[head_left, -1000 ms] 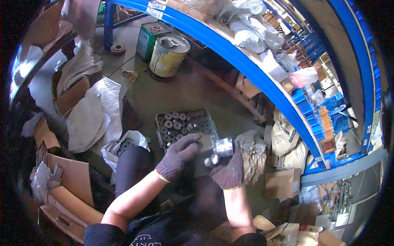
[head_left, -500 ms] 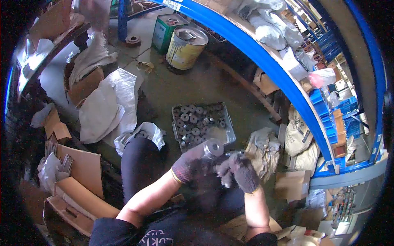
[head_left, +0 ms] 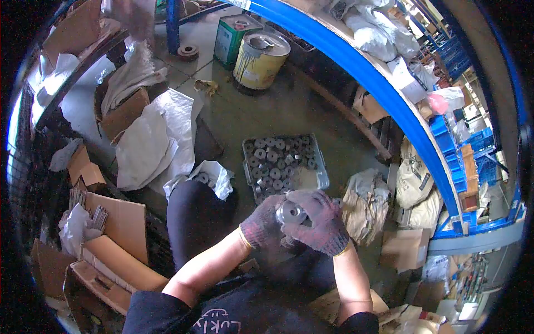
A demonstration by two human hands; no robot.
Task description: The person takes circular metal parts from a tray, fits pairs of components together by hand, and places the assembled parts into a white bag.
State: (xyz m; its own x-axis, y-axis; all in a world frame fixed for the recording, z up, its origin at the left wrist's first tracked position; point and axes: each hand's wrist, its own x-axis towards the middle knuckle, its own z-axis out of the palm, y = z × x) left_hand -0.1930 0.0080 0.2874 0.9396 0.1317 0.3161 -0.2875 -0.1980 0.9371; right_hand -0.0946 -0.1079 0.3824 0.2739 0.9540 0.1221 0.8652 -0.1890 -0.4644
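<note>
In front of my lap I hold a round, shiny metal part with a hole through its middle [head_left: 290, 212]. My left hand [head_left: 260, 224], in a dark knitted work glove, is closed around its left side. From the right, my right hand [head_left: 322, 222], gloved alike, wraps over the top and side of the same part. Just beyond my hands, a grey plastic crate [head_left: 324, 170] stands on the floor. Inside it lie several similar round metal pieces [head_left: 272, 158] with holes. The palms and the underside of the held part are hidden.
White sacking [head_left: 150, 139] and a white bag of round parts [head_left: 214, 177] lie left of the crate. Cardboard boxes [head_left: 119, 222] stand at my left. Crumpled brown paper [head_left: 364, 209] is at the right, under a blue rack beam [head_left: 356, 69]. A yellow bucket [head_left: 260, 64] stands farther off.
My right hand has moved up and left onto the round metal part, which my left hand was holding alone. The part has turned and sits slightly lower between both hands. The view has shifted slightly.
</note>
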